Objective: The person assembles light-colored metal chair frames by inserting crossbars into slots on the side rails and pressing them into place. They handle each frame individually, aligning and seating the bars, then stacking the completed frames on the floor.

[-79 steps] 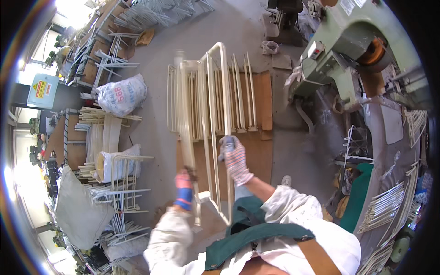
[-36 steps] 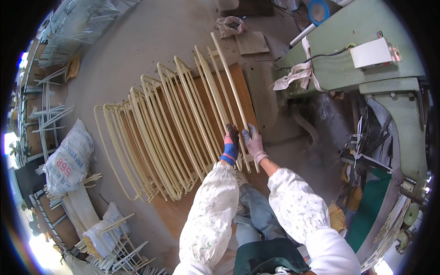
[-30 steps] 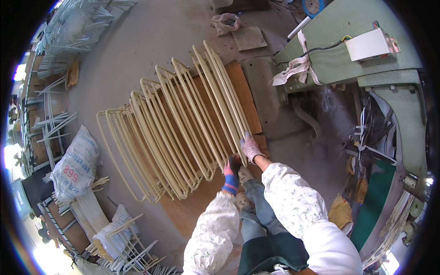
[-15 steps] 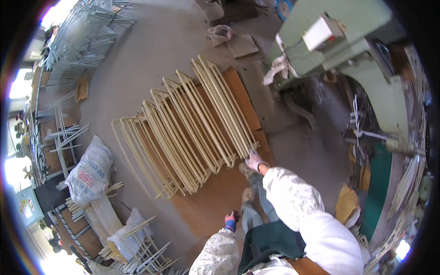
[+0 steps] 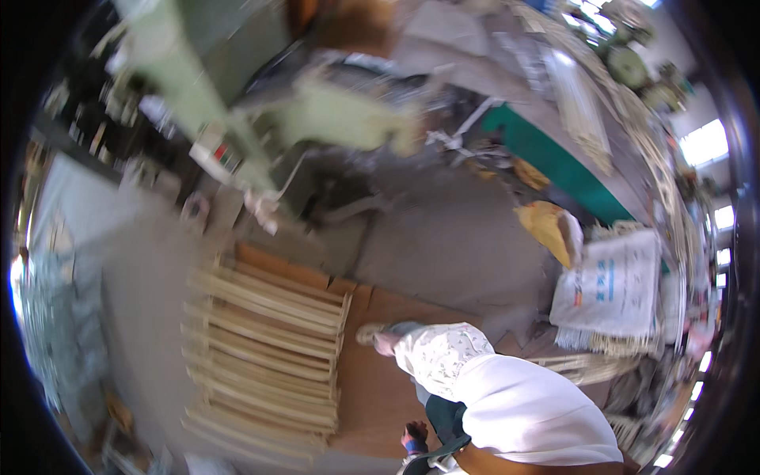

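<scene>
A row of cream-coloured bent metal tube frames [image 5: 269,348] leans side by side, blurred by motion, on a brown sheet [image 5: 368,396] on the floor. To the right of their near ends is my right hand [image 5: 385,342], pale and smeared, next to my shoe [image 5: 368,333]. A gap shows between that hand and the tubes, and its fingers are not distinct. Low in the view, close to my body, my left hand [image 5: 414,434] hangs with curled fingers and a blue band at the wrist. Nothing shows in it.
A light green machine [image 5: 332,115] with a white box [image 5: 214,154] stands beyond the frames. On the right are a green panel [image 5: 546,158], a yellow paper sack [image 5: 545,229] and a white woven sack [image 5: 609,285]. Pale tubes [image 5: 51,309] are piled at far left.
The view has swung to the right, so the frames now appear lower and further left. My right hand has come away from the frame end it was at. My left hand stays low near my body.
</scene>
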`<act>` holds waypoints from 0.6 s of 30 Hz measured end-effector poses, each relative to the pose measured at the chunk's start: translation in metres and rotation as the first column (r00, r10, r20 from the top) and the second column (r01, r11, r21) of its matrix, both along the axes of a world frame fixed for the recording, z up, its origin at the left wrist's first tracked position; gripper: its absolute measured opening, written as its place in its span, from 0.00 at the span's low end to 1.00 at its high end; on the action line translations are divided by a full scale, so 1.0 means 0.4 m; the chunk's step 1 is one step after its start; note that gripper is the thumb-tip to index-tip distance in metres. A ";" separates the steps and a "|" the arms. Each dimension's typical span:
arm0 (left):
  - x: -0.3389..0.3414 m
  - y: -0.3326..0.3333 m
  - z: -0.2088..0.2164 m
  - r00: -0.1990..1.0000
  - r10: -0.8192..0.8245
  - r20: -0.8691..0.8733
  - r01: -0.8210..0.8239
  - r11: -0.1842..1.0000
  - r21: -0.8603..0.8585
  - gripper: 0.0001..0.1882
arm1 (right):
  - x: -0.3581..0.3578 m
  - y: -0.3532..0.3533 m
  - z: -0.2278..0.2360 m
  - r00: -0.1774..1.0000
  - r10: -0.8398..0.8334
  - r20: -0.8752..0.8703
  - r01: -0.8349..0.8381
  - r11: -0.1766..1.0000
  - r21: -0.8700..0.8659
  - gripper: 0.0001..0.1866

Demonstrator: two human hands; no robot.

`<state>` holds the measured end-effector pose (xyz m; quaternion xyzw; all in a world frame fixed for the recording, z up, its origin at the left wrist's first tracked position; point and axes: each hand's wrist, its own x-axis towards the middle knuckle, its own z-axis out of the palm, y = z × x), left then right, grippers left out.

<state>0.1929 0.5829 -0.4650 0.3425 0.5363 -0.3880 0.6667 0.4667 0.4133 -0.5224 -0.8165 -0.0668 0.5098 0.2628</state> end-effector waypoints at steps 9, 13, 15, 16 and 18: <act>0.077 0.150 -0.115 0.804 -0.541 0.245 0.542 0.837 0.073 0.08 | -0.348 -0.061 0.260 0.705 -0.703 -0.091 0.709 0.698 0.097 0.16; 0.218 0.050 -0.062 0.646 -0.722 0.249 0.727 0.681 0.089 0.08 | -0.491 -0.232 0.326 0.527 -0.849 -0.034 0.849 0.526 0.038 0.15; 0.290 -0.036 -0.032 0.545 -0.799 0.255 0.805 0.584 0.108 0.09 | -0.582 -0.318 0.363 0.407 -0.913 -0.012 0.914 0.407 -0.001 0.15; 0.323 -0.090 -0.018 0.482 -0.835 0.266 0.843 0.525 0.117 0.09 | -0.636 -0.357 0.378 0.332 -0.943 -0.001 0.943 0.332 -0.022 0.15; 0.372 -0.208 0.011 0.346 -0.889 0.299 0.908 0.398 0.133 0.09 | -0.762 -0.420 0.412 0.173 -0.985 0.017 0.983 0.172 -0.068 0.14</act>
